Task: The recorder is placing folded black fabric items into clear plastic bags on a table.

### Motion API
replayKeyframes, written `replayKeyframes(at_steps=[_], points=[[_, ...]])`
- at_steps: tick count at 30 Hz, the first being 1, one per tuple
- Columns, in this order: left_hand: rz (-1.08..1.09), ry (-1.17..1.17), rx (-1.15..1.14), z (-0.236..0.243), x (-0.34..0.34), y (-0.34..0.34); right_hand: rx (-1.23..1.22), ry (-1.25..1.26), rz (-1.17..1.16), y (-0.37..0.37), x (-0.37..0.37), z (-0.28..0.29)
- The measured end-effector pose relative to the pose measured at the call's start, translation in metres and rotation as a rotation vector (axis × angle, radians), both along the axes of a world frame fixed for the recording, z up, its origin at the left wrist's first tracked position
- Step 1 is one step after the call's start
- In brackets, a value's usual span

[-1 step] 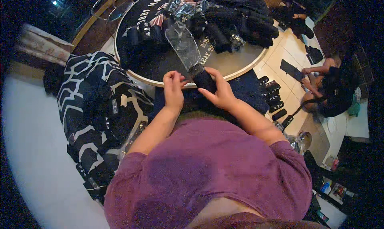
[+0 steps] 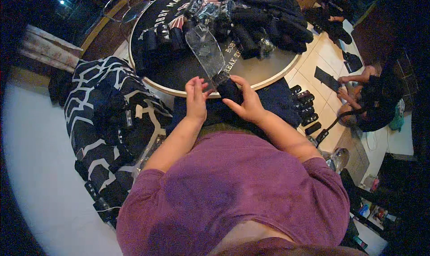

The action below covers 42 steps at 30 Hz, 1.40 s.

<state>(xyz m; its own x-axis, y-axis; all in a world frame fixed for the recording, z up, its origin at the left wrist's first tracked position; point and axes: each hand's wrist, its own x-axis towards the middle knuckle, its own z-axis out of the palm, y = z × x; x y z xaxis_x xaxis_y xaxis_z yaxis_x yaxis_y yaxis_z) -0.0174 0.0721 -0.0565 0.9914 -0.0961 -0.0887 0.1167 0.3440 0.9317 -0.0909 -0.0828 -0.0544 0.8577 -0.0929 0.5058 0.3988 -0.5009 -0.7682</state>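
At the near rim of the round table (image 2: 148,87), my right hand (image 2: 251,103) grips a dark rolled bundle (image 2: 230,90), thumb on the near side and fingers on the far side. The bundle looks like black fabric; its exact kind is unclear. A clear plastic sleeve (image 2: 204,48) stretches from the bundle's far end over the tabletop. Just left of the bundle is my left hand (image 2: 195,101), raised with its fingers apart and nothing visible in them. Farther back lies a heap of black rolls (image 2: 244,36), some in shiny clear wrapping.
Patterned black-and-white fabric (image 2: 101,104) with dark items on it lies to my left. On the tiled floor at right, several black rolls (image 2: 307,108) are lined up. Beyond them a seated person (image 2: 371,95) handles a flat black piece (image 2: 327,78).
The fingers of my left hand have spread slightly. My right hand and the dark bundle stay nearly in place.
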Motion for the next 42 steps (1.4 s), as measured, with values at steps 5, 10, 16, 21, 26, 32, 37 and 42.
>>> replayKeyframes(at_steps=[5,10,16,21,26,32,37,42], points=[[-0.593,0.279,-0.319,0.015,0.017,-0.001,-0.034,-0.034,0.082,0.002,0.000,0.008],[-0.487,0.146,-0.227,0.012,0.009,-0.011,-0.053,0.013,0.112,0.001,-0.001,0.007],[-0.348,0.139,-0.226,0.000,0.008,-0.018,-0.097,0.020,0.102,0.003,0.000,0.006],[-0.330,0.044,-0.214,0.000,-0.003,-0.020,-0.118,0.096,0.118,0.004,-0.002,0.017],[-0.330,0.027,-0.215,0.001,-0.008,-0.022,-0.142,0.094,0.130,-0.001,0.000,0.014],[-0.394,-0.019,-0.272,-0.009,-0.005,-0.023,-0.041,0.097,0.098,-0.002,0.000,0.004],[-0.462,0.152,-0.331,-0.002,0.000,-0.025,0.034,0.062,0.088,-0.001,0.001,-0.001],[-0.408,0.112,-0.236,0.004,-0.005,-0.028,0.043,0.123,-0.030,0.005,-0.006,0.015]])
